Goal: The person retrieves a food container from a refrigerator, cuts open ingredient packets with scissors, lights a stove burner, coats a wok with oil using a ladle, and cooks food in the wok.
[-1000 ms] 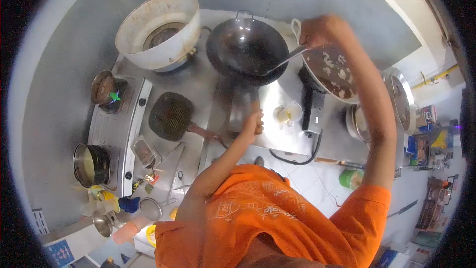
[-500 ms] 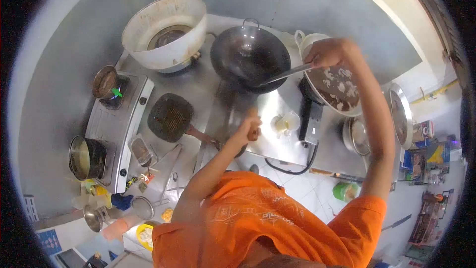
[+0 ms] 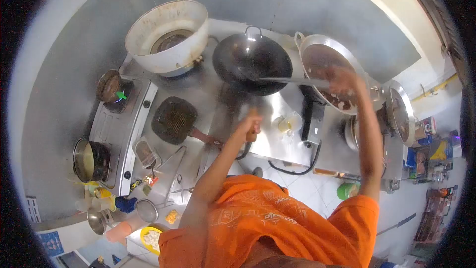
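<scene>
A dark wok stands at the back centre, tilted slightly toward me. My left hand is closed round the wok's handle, which runs down from its near rim. In my right hand is a long metal utensil, and its far end reaches into the wok. That hand is blurred and hangs over a large pan of brown liquid with pale pieces. A small clear cup with yellowish contents stands on the steel surface right of my left hand.
A large white ring-shaped burner shield stands back left. Below it are a square grill pan and a two-burner stove with a pot. A strainer and yellow bowl are lower left.
My right hand has moved down and slightly right from above the large pan's far side, bringing the utensil closer to level. My left hand stays at the wok's handle.
</scene>
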The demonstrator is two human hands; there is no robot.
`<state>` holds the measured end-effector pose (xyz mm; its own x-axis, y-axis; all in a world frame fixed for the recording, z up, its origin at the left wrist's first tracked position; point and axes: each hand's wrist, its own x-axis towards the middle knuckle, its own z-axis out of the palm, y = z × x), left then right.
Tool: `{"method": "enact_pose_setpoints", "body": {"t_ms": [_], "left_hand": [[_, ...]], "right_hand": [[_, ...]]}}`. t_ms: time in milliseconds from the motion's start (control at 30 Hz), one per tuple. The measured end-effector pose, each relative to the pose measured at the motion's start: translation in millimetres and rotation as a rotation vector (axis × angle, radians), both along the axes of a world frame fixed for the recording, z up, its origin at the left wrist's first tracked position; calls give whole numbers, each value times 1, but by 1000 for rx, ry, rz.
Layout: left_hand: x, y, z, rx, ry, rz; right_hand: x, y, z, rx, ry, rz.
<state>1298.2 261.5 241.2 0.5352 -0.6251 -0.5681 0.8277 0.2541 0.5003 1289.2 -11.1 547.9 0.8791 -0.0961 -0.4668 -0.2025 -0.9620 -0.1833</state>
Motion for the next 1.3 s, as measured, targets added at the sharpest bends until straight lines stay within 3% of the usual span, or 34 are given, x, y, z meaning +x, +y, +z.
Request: {"method": "enact_pose_setpoints", "body": {"t_ms": [67,133,167,200,267,300,367,500,633,700,733,833,900,1133,1300], "left_hand": [[0,11,17,4,13,-57],[-3,13,22,1,21,-12],[-6,13,24,3,24,7],[-10,15,30,66,9,1],[-13,24,38,21,22,-11],[-17,28,42,5,36,-24],[-29,33,65,-51,58,-4],[-41,39,75,-82,43,14],[-30,39,104,58,-40,-35],[-39,23,150,259,-106,51],[-44,19,156,187,-140,56],[-30,8,156,178,-197,31],[-20,-15,173,176,-317,-61],[-22,-79,163,234,-594,-128],[-44,-153,156,368,-779,-97]], "right_hand": [[-31,-43,-77,383,25,-71],[-80,-31,-162,715,7,-333],[-103,25,-175,504,-55,-361],[-129,42,-219,524,-335,-329],[-150,77,-271,771,-543,-399],[-154,97,-261,954,-543,-471],[-157,109,-258,1001,-527,-518],[-156,101,-267,967,-458,-547],[-159,86,-241,970,-541,-437],[-165,78,-245,915,-665,-362],[-172,76,-245,944,-682,-356],[-180,80,-248,958,-905,-332],[-185,64,-215,1001,-857,-380],[-227,46,-193,1083,-861,-535],[-251,24,-204,958,-1079,-623]]}}
